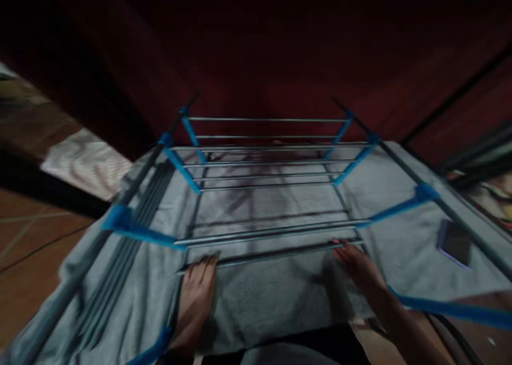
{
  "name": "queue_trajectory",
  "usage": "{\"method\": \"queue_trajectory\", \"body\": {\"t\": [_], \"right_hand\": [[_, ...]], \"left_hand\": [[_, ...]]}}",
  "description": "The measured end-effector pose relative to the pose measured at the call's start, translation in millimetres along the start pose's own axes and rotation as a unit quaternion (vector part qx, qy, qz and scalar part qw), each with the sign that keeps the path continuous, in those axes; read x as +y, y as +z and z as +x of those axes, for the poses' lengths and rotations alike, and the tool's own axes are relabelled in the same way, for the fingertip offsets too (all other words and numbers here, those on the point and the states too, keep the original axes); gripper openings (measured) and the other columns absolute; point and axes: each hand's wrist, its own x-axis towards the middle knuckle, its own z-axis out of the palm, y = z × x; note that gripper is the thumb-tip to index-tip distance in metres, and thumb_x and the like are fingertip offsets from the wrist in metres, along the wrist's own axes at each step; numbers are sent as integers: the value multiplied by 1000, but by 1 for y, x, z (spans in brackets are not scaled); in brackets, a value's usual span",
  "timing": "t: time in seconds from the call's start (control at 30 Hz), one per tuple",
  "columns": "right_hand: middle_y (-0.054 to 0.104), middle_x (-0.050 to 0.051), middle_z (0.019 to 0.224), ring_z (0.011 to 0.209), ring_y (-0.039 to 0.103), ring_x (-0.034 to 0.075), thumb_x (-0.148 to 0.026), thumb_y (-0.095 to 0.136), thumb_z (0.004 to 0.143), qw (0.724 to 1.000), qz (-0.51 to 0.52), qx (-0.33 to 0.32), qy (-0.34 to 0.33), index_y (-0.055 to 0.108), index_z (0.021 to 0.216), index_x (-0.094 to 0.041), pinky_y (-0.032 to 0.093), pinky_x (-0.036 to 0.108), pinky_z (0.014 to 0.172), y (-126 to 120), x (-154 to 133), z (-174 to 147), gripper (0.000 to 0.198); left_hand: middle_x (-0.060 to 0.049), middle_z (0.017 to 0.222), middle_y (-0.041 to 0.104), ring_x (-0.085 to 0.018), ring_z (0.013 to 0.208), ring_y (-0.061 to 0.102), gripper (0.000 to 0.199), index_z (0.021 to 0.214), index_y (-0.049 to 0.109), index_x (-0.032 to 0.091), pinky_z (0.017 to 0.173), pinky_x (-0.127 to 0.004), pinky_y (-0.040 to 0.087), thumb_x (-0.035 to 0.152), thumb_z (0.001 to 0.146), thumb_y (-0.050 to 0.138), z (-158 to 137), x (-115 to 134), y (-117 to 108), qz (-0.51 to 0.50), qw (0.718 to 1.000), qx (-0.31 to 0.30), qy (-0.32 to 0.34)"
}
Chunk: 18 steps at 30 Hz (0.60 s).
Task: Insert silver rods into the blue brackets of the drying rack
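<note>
A grey metal tube (276, 254) lies crosswise low in the view, with a hand at each end. My left hand (197, 288) is closed over its left end, fingers pointing forward. Around its right end the fingers of my right hand (354, 261) are curled. Just beyond the tube runs a pair of crossbars (272, 233) of a tube rack, joined to blue plastic brackets (144, 233) at both sides. More crossbars (268, 163) sit farther back between other blue brackets (182, 168). Motion blur softens the whole picture.
Grey cloth (264, 295) lies beneath the rack. Several loose tubes (116, 269) rest on it at left. A phone (454, 242) is on the cloth at right. Dark red fabric (256, 50) hangs behind. Tiled floor (36, 237) shows at left.
</note>
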Motion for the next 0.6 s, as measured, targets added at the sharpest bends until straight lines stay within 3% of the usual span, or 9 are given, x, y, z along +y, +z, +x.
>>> {"method": "queue_trajectory", "body": {"t": [0.1, 0.2, 0.3, 0.4, 0.6], "right_hand": [[74, 5, 83, 89, 72, 24, -52, 80, 71, 982, 153, 56, 99, 68, 81, -25, 56, 46, 98, 12, -11, 3, 31], [71, 2, 75, 80, 70, 20, -47, 83, 71, 962, 223, 78, 136, 65, 77, -23, 58, 38, 91, 18, -21, 3, 30], [71, 1, 74, 78, 70, 18, -44, 81, 75, 957, 241, 77, 145, 64, 76, -23, 58, 35, 87, 21, -28, 0, 28], [69, 0, 71, 75, 69, 17, -42, 80, 79, 957, 238, 74, 147, 63, 77, -23, 58, 34, 84, 22, -29, 0, 26], [69, 1, 70, 74, 69, 17, -44, 76, 83, 955, 242, 65, 159, 61, 74, -23, 59, 33, 81, 21, -26, 4, 27]], "left_hand": [[-12, 120, 69, -30, 107, 64, 60, 152, 39, 19, 98, -47, 47, 19, 92, 41, 3, -13, 7, -13, 1000, 2, 26], [-11, 119, 69, -35, 106, 64, 70, 160, 25, 29, 96, -53, 48, 25, 91, 39, 5, -19, 9, -31, 999, -15, 36], [-9, 118, 69, -37, 105, 64, 77, 161, 13, 36, 94, -56, 49, 30, 89, 39, 2, -24, 10, -28, 998, -41, 47], [-11, 120, 68, -39, 105, 64, 80, 161, 6, 36, 93, -58, 48, 31, 89, 39, 1, -27, 10, -15, 996, -64, 54], [-12, 120, 69, -39, 106, 63, 82, 162, 13, 31, 95, -57, 47, 29, 85, 40, 4, -26, 8, -32, 995, -94, 25]]}}
